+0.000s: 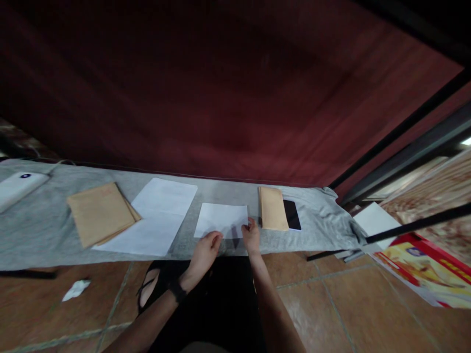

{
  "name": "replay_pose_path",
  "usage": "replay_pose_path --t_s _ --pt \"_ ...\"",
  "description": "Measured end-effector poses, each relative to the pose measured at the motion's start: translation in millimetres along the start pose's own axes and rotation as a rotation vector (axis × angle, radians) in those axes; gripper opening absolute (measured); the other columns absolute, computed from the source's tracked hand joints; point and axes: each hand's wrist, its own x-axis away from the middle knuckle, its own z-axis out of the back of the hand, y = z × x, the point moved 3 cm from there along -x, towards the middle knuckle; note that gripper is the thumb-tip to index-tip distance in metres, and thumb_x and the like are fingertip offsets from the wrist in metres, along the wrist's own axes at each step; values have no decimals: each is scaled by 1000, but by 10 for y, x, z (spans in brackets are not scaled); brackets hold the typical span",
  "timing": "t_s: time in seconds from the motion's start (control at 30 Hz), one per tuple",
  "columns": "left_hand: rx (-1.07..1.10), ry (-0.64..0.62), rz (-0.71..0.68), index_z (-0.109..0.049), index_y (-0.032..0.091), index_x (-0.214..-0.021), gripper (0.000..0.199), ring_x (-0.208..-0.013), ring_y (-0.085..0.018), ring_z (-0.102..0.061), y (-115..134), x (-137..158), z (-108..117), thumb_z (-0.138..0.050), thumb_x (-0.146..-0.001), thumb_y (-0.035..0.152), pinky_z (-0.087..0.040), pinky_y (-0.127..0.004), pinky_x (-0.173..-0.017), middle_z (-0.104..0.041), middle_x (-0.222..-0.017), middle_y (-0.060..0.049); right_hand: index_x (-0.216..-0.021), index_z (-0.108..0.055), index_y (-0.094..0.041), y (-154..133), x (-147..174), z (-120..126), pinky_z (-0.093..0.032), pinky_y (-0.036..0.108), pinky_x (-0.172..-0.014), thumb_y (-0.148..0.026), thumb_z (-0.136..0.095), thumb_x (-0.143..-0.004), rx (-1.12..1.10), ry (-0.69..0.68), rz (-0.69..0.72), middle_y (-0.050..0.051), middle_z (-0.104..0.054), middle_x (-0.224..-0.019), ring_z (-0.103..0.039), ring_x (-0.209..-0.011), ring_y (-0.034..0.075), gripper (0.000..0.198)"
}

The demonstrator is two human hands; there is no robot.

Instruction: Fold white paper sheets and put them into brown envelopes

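Note:
A white sheet of paper [221, 218], apparently folded to a smaller size, lies flat on the grey cloth in front of me. My left hand [206, 251], with a dark band at its wrist, is at the paper's near edge. Its fingers are curled together, and what is between them is hidden. At the right edge of the same sheet, my right hand [251, 237] has its thumb and fingers closed on the paper near the corner. A larger white sheet [165, 211] with a crease across it lies to the left, partly under brown envelopes [101, 213].
More brown envelopes [274, 208] lie at the right, partly over a dark phone [292, 214]. A white device [22, 186] with a cable sits far left. The grey cloth [221, 189] covers a narrow surface before a dark red curtain [221, 98]. A red and yellow box [427, 264] stands lower right.

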Motion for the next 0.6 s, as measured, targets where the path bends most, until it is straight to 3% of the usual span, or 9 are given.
replay_pose_path --t_s 0.07,0.13,0.23,0.4,0.6 --pt "-346 67 -303 -66 19 -119 35 -124 -28 -60 76 -40 -10 -43 -97 34 -44 -47 -109 -68 -128 -13 -117 -60 -14 -12 15 -1 -50 29 -63 -23 -47 -80 24 -7 -6 4 -70 -77 -63 -64 19 40" --pt "-617 72 -449 -56 15 -136 45 -142 -29 -43 42 -103 -56 -42 -98 33 -32 -50 -119 -51 -149 -15 -120 -58 -13 -27 35 7 -52 31 -68 -22 -46 -81 36 -20 -16 7 -71 -83 -65 -69 21 42" --pt "-858 35 -477 -48 13 -145 52 -147 -29 -34 -138 -192 -111 -41 -99 36 -25 -52 -121 -42 -156 -15 -125 -56 -11 -69 85 56 -54 37 -79 -19 -44 -84 95 -29 28 14 -71 -99 -68 -86 25 43" --pt "-926 -25 -520 -45 22 -149 51 -149 -26 -30 -313 -226 -101 -38 -101 40 -18 -51 -123 -36 -160 -10 -134 -54 -14 -223 245 133 -47 48 -101 -18 -42 -93 286 8 233 19 -59 -130 -57 -120 30 43" --pt "-960 -124 -555 -43 17 -150 53 -149 -26 -29 -271 -304 -49 -41 -100 35 -17 -49 -123 -39 -158 -13 -142 -52 -16 -422 488 -107 -39 40 -114 -24 -38 -102 248 -291 502 12 -56 -143 -48 -135 20 43"
